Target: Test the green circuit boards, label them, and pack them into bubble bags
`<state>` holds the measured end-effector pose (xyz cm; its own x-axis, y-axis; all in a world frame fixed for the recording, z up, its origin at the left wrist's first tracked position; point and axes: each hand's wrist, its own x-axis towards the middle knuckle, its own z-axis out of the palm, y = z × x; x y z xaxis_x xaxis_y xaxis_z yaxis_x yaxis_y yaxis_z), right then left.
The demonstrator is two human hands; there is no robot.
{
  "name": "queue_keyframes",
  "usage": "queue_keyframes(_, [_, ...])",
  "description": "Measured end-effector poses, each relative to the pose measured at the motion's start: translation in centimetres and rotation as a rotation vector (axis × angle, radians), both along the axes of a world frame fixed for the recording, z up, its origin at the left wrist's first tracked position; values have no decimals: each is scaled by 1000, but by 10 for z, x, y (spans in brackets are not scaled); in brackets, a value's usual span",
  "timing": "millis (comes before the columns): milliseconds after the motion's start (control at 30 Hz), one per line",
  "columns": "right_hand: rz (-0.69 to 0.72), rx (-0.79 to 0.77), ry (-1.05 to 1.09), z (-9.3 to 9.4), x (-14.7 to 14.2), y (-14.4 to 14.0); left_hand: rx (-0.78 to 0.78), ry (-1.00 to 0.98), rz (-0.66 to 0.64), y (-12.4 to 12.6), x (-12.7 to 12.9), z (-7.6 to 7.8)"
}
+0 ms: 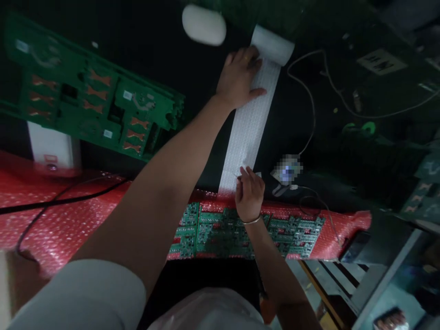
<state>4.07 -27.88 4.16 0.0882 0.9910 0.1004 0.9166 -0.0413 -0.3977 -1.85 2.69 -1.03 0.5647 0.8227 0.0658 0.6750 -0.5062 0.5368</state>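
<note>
A roll of white labels (273,45) lies on the dark work surface, its printed label strip (248,123) unrolled towards me. My left hand (239,75) rests on the strip beside the roll. Its fingertips are by the roll and its thumb is stretched across the strip, so it is open. Near the strip's close end is my right hand (250,192), fingers bent together at what looks like a small white label (258,175). Part of that piece is hidden by the fingers. Beneath the right wrist lies a panel of green circuit boards (213,229) on red bubble wrap (338,229).
Larger green circuit boards (117,103) stand at the left above a white box (53,146). A white oval object (204,25) lies at the back. On the right are a thin cable (313,107), a labelled card (381,62) and a dark phone-like object (355,246).
</note>
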Motion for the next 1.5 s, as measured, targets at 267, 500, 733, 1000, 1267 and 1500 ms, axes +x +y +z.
queue_keyframes(267, [4, -23, -48, -5, -3, 1, -182, -35, -26, 4, -2, 9])
queue_keyframes(500, [-30, 74, 81, -1, 5, 3, -153, -17, -49, 4, -4, 6])
queue_keyframes(733, [-195, 17, 116, 8, 21, -3, -8, 37, -35, -2, -3, -4])
queue_keyframes(1000, [-96, -10, 90, 2, 9, -18, 46, 33, -43, -2, -3, -3])
queue_keyframes(1267, [-107, -75, -22, -2, 1, -20, 3, 85, -60, 0, -2, -2])
queue_keyframes(1500, [-93, -73, -43, -2, -2, -17, -16, 82, -81, 1, -3, -1])
